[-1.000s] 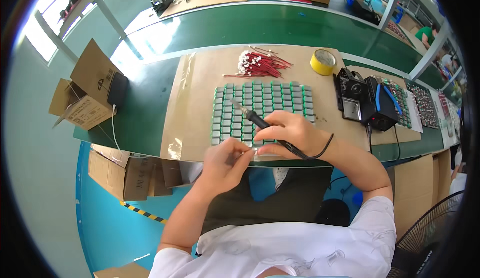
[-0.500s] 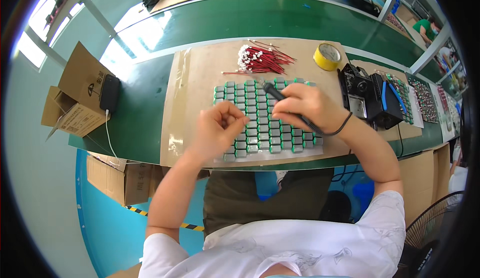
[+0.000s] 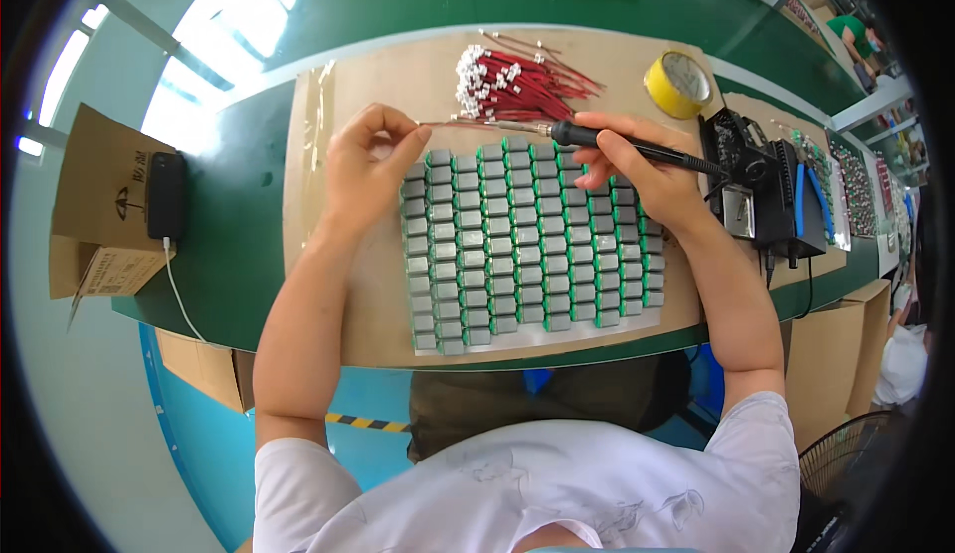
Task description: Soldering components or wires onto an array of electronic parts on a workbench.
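Note:
My right hand (image 3: 652,170) grips a soldering iron (image 3: 637,148) with a black handle, its metal tip pointing left. My left hand (image 3: 373,160) is closed in a pinch at the far left corner of the block array, on what looks like a thin wire (image 3: 443,123) reaching toward the iron's tip. Whether tip and wire touch I cannot tell. Below both hands lie many grey blocks with green edges (image 3: 527,253), set in close rows on a white sheet. Just beyond the iron is a pile of red wires with white connectors (image 3: 527,84).
Brown board (image 3: 348,329) covers the green bench. Yellow tape (image 3: 678,84) lies at the far right, beside a black soldering station (image 3: 761,190) with blue-handled pliers (image 3: 814,200). At left stand an open carton (image 3: 104,195) and a black device (image 3: 166,195) with a white cable.
Both hands have moved away from over the middle of the blocks to their far edge, by the red wires. The iron has swung to lie nearly level. My view has shifted too.

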The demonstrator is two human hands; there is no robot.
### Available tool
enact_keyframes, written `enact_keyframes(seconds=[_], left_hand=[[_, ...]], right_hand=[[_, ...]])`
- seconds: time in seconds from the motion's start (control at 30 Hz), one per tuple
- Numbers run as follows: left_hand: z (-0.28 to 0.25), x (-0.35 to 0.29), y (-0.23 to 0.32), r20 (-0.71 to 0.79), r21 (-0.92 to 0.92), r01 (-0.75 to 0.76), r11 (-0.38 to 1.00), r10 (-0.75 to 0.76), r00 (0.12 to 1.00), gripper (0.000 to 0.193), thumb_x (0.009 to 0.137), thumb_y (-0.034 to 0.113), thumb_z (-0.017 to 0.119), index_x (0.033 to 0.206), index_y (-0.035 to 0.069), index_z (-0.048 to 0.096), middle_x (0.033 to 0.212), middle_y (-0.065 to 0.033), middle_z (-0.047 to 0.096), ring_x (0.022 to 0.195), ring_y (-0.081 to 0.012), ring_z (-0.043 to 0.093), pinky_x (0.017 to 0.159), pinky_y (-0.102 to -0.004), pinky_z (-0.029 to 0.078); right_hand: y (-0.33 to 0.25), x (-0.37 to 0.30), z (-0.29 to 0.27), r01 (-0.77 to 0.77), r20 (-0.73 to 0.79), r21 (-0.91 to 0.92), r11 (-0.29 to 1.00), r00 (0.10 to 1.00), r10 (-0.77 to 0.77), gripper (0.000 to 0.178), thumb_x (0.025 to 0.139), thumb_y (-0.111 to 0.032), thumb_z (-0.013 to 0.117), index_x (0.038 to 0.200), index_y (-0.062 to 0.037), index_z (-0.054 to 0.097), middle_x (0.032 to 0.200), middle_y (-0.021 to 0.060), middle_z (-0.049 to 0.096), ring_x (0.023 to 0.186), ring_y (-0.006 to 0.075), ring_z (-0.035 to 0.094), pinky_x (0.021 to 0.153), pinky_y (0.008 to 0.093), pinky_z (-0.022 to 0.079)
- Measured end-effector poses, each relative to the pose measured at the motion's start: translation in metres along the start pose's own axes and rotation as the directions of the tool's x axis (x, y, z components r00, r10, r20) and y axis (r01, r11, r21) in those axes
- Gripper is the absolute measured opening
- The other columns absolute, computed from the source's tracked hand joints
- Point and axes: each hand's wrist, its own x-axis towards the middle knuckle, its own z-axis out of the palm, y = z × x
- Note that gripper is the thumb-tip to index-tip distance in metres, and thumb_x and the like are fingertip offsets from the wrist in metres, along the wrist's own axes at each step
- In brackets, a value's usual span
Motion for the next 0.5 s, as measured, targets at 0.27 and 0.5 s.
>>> enact_keyframes(seconds=[0.27, 0.5], left_hand=[[0.0067, -0.0024, 0.0023, 0.053, 0.010, -0.093, 0.996, 0.092, 0.994, 0.006, 0.088, 0.001, 0.075, 0.089, -0.002, 0.070, 0.096, -0.0065, 0.076, 0.089, -0.0142, 0.067, 0.089, -0.0308, 0.055], [0.0081, -0.0055, 0.0080, 0.097, 0.062, -0.090, 0.994, 0.084, 0.992, 0.006, 0.087, 0.000, 0.073, 0.089, -0.003, 0.069, 0.093, -0.0073, 0.077, 0.087, -0.0139, 0.068, 0.086, -0.0301, 0.056]], right_hand=[[0.0008, -0.0036, -0.0010, -0.046, 0.024, -0.011, 0.999, 0.999, 0.046, 0.031, 0.104, 0.002, 0.056, 0.133, 0.0117, 0.064, 0.104, 0.0197, 0.074, 0.088, 0.0223, 0.075, 0.089, 0.0426, 0.066], [0.0035, -0.0039, -0.0047, 0.031, 0.100, -0.061, 0.998, 0.995, -0.025, 0.031, 0.103, 0.003, 0.056, 0.132, 0.0110, 0.065, 0.106, 0.0197, 0.075, 0.087, 0.0215, 0.075, 0.089, 0.0407, 0.065]])
